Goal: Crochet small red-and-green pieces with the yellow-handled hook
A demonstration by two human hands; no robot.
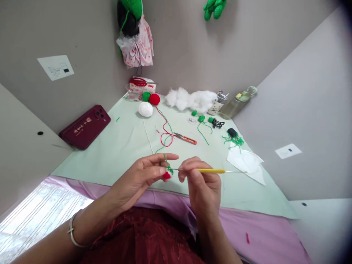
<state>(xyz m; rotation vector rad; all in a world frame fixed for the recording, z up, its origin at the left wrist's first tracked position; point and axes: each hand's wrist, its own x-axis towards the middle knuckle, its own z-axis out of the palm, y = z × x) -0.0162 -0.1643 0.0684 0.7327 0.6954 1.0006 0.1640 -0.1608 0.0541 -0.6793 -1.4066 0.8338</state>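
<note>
Between thumb and fingers, my left hand (pixel 147 169) pinches a small crochet piece (pixel 167 173) worked in red, white and green. Green yarn (pixel 165 158) runs from the piece up over my left index finger. My right hand (pixel 202 179) is closed round a crochet hook (pixel 210 171) with a yellow handle. The hook's metal shaft points left, and its tip meets the green edge of the piece; the exact stitch is too small to make out. Beyond my hands, red, green and white strands lie on the pale green cloth (pixel 126 161).
Orange-handled thread snips (pixel 185 138) lie past my hands. Farther back are a white yarn ball (pixel 145 109), a red yarn ball (pixel 154 99), white stuffing (pixel 189 99) and a bottle (pixel 236 104). A dark red phone (pixel 85 127) leans at left; white paper (pixel 246 165) lies at right.
</note>
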